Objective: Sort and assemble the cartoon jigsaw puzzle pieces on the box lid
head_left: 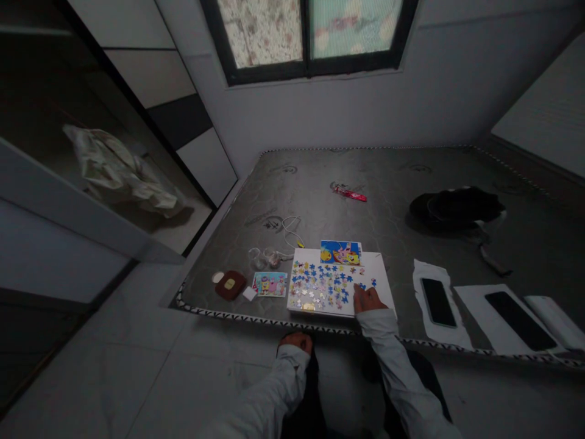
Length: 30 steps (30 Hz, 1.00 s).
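Note:
Many small jigsaw puzzle pieces (311,286), mostly blue and yellow, lie loose on a white board (379,268) at the bed's near edge. My right hand (369,300) is over the board's right part, its fingers pinched together at a small blue puzzle piece (362,285); the grip itself is partly hidden. A blue cartoon picture card (340,252) lies at the board's far edge. Down by my left knee, below the bed edge, rests my left hand (296,342), its fingers curled closed with nothing visible in them.
Left of the board are another cartoon card (270,285), a brown case (230,285), clear round containers (256,258) and a white cable (290,229). To the right lie a phone (439,302), a second dark device (520,320) and a black bag (457,208). A red packet (351,194) sits farther back.

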Each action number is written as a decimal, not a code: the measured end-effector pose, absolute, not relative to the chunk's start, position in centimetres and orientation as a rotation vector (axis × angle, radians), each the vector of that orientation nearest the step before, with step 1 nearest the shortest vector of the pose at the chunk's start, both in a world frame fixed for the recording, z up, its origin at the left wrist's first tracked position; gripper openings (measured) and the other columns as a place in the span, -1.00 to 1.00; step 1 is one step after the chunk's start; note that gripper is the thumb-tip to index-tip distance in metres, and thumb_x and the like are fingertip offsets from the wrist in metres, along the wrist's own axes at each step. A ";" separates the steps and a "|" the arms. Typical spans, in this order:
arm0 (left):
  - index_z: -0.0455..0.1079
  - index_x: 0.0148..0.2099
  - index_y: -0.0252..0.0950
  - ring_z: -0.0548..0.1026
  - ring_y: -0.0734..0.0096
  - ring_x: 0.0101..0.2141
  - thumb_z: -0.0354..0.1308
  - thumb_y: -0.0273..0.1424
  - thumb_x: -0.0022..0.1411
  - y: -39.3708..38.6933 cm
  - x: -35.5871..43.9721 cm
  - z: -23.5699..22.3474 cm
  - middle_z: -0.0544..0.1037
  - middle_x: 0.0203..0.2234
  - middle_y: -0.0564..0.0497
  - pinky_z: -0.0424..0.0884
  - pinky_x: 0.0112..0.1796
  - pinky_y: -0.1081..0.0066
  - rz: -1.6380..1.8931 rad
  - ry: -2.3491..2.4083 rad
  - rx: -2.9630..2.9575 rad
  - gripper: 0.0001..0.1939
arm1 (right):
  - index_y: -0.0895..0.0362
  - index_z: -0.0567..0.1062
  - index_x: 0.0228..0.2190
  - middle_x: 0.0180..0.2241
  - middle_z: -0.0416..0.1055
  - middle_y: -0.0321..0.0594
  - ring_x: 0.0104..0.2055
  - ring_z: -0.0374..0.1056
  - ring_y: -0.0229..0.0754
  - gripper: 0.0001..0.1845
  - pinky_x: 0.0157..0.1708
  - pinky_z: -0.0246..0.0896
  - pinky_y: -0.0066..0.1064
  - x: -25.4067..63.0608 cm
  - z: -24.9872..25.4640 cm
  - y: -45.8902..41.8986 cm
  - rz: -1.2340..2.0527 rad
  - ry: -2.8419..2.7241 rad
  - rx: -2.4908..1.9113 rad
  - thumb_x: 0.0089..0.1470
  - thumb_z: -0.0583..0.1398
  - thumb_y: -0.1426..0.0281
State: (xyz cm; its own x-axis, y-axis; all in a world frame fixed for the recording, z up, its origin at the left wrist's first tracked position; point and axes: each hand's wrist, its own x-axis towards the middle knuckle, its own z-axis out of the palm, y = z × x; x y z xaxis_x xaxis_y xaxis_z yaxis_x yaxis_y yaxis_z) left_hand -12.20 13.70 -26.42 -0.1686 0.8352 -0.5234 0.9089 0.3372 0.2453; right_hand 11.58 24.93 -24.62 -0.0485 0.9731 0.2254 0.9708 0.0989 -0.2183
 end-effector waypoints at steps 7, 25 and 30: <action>0.60 -0.20 -0.28 0.61 0.22 -0.11 0.09 -0.30 0.45 14.1 -12.3 -26.4 0.69 -0.12 -0.08 0.47 -0.09 0.27 -0.214 2.004 1.487 -0.72 | -0.05 0.51 0.20 -0.15 0.40 -0.15 -0.51 0.01 -0.40 -0.53 -0.51 -0.18 -0.43 10.0 -24.8 25.8 0.039 -2.127 -1.916 0.39 0.01 0.24; 0.60 -0.27 -0.19 0.63 0.18 -0.12 0.05 -0.32 0.41 14.0 -12.2 -25.9 0.71 -0.14 -0.05 0.38 -0.23 0.37 -0.184 2.044 1.494 -0.69 | -0.09 0.46 0.24 -0.09 0.41 -0.13 -0.42 0.23 -0.37 -0.52 -0.49 -0.09 -0.44 7.5 -22.3 26.2 0.216 -2.317 -1.902 0.39 0.01 0.24; 0.54 -0.39 -0.22 0.63 0.20 -0.18 0.13 -0.35 0.35 14.0 -12.4 -26.0 0.71 -0.23 -0.02 0.33 -0.30 0.39 -0.171 2.074 1.535 -0.74 | -0.08 0.49 0.21 -0.07 0.42 -0.13 -0.41 0.27 -0.35 -0.53 -0.51 -0.12 -0.44 7.9 -22.4 26.1 0.226 -2.338 -1.942 0.39 0.01 0.24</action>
